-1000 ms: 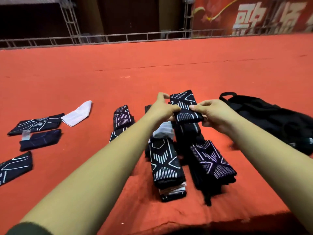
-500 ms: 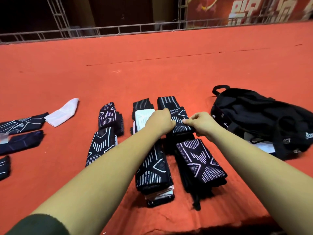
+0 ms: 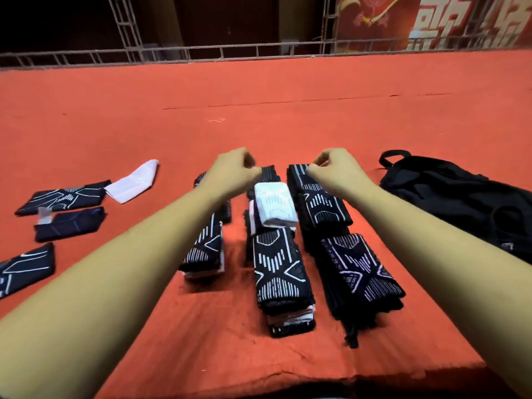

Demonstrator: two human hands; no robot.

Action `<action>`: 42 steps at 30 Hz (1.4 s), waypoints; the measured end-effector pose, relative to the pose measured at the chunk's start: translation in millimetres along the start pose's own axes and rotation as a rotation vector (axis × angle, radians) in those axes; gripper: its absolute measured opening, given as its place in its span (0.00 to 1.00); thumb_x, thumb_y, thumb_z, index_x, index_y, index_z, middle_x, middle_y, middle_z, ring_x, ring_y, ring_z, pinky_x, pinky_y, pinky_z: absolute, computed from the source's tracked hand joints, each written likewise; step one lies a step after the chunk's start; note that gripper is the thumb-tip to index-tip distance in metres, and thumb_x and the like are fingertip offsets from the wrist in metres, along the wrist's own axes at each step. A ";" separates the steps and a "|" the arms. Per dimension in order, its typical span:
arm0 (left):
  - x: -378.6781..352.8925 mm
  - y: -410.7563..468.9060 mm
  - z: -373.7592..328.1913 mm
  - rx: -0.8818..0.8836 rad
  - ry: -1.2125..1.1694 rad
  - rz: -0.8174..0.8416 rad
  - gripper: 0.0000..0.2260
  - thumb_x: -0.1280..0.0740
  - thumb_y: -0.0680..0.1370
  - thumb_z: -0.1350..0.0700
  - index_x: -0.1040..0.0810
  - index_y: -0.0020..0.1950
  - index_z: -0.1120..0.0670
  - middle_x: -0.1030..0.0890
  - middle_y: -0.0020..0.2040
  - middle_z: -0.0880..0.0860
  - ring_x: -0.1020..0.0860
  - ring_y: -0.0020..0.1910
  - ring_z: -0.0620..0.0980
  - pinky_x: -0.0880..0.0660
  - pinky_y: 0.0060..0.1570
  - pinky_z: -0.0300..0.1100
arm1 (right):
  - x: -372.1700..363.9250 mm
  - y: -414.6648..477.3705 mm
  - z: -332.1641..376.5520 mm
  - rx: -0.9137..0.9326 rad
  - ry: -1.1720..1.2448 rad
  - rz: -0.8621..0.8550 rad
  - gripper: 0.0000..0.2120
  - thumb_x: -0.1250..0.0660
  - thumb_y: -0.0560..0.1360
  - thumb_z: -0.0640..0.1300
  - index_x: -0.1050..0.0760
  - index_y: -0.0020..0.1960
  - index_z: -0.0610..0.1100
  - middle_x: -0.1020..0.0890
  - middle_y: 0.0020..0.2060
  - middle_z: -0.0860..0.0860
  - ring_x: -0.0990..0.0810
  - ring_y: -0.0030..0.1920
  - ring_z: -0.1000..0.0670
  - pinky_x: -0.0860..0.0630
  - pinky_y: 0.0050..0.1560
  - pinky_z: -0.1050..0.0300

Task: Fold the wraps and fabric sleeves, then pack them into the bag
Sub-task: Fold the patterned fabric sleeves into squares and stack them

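Over on the left of the red surface [image 3: 86, 125], four pieces lie unfolded: a patterned sleeve [image 3: 63, 197], a white sleeve [image 3: 134, 180] touching its right end, a dark sleeve [image 3: 69, 223] just nearer, and a second patterned sleeve [image 3: 26, 269] at the frame's edge. Leave them until the piece in hand is settled.

Moving right, your left grip [image 3: 233, 171] sits with curled fingers between the far ends of the left stack [image 3: 204, 249] and the middle column [image 3: 280, 272]. Blur hides whether it holds anything, so I cannot tell. The middle column carries a folded white wrap [image 3: 275, 205] on top.

Next comes the right column, where your right grip [image 3: 336, 168] pinches the far edge of the folded sleeve [image 3: 321, 203], which lies just beyond the near stack [image 3: 359, 269]. The step, as I judge it, is seating this sleeve squarely. Line its long edges up with the pile below, press the fold flat with straight fingers, and release low so it does not spring open. Keep your forearm off the near stack, which looks tall and loose at its near end.

Far right, the black bag [image 3: 460, 203] lies slumped, apart from the columns. You will likely need to open its mouth before packing.
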State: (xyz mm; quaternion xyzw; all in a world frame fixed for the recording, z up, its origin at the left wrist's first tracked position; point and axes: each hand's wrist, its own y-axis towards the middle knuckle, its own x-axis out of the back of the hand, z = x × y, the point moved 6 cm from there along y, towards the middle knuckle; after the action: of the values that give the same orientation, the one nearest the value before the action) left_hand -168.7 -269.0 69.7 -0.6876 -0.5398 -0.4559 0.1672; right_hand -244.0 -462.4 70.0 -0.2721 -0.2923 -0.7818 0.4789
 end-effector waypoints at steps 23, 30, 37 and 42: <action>163.3 -251.5 456.9 0.670 0.226 -0.154 0.23 0.29 0.72 0.60 0.25 0.66 0.60 0.25 0.64 0.62 0.27 0.65 0.61 0.30 0.66 0.51 | -401.9 -130.3 257.3 0.352 0.014 0.570 0.10 0.31 0.71 0.40 0.22 0.51 0.36 0.17 0.48 0.40 0.21 0.52 0.41 0.29 0.50 0.53; 154.2 -236.8 494.8 0.564 0.361 -0.182 0.15 0.31 0.78 0.54 0.20 0.63 0.56 0.22 0.63 0.56 0.25 0.64 0.58 0.29 0.63 0.52 | -455.6 -129.6 264.4 0.377 -0.033 0.594 0.11 0.31 0.72 0.41 0.23 0.53 0.37 0.18 0.50 0.40 0.23 0.55 0.41 0.33 0.52 0.55; 145.2 -217.2 448.7 0.100 0.440 -0.148 0.10 0.35 0.78 0.54 0.17 0.49 0.58 0.16 0.46 0.56 0.18 0.47 0.58 0.22 0.49 0.52 | -459.6 -130.0 248.5 0.488 -0.059 0.511 0.28 0.28 0.70 0.45 0.31 0.69 0.47 0.31 0.59 0.42 0.30 0.62 0.40 0.32 0.67 0.47; 114.2 -227.2 389.3 -0.080 0.255 -0.097 0.14 0.39 0.79 0.49 0.18 0.51 0.56 0.17 0.46 0.52 0.19 0.45 0.53 0.24 0.48 0.48 | -433.7 -134.2 227.9 0.716 -0.121 0.434 0.16 0.29 0.71 0.45 0.20 0.58 0.51 0.26 0.62 0.48 0.28 0.62 0.44 0.30 0.64 0.47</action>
State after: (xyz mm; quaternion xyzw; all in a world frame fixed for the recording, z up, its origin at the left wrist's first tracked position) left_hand -198.1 161.5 -103.4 -0.6032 -0.5284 -0.5682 0.1847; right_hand -162.1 6.7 -107.1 -0.1891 -0.5091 -0.4943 0.6788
